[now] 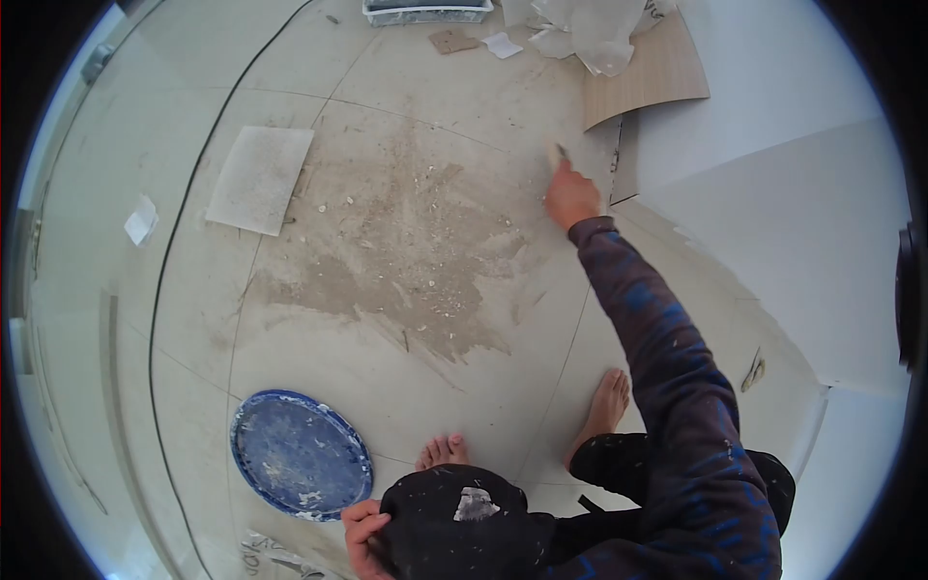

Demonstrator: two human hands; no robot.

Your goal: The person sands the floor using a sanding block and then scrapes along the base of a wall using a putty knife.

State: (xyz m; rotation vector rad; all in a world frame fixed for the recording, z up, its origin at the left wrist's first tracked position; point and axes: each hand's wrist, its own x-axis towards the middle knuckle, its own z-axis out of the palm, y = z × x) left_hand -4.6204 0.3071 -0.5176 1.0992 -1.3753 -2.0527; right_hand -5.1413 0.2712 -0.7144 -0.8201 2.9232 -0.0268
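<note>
My right hand (573, 198) reaches out over the tiled floor, close to the base of the white wall at the right. Its fingers are closed round a small hand tool (556, 156) with a pale, narrow end and a dark part; most of it is hidden in the grip, so I cannot tell its exact kind. Resting on my bent knee in dark trousers (454, 522) is my left hand (363, 535), its fingers loosely bent over the cloth and holding nothing. Beside that knee lies a round blue lid (302, 454) smeared with white.
Dust and crumbs cover the middle of the floor (406, 261). A pale square sheet (259, 181) lies left of them, near a long black cable (172, 227). Crumpled plastic (594, 29), a curved wood-look panel (652, 82) and a white-rimmed tray (425, 14) are at the far side.
</note>
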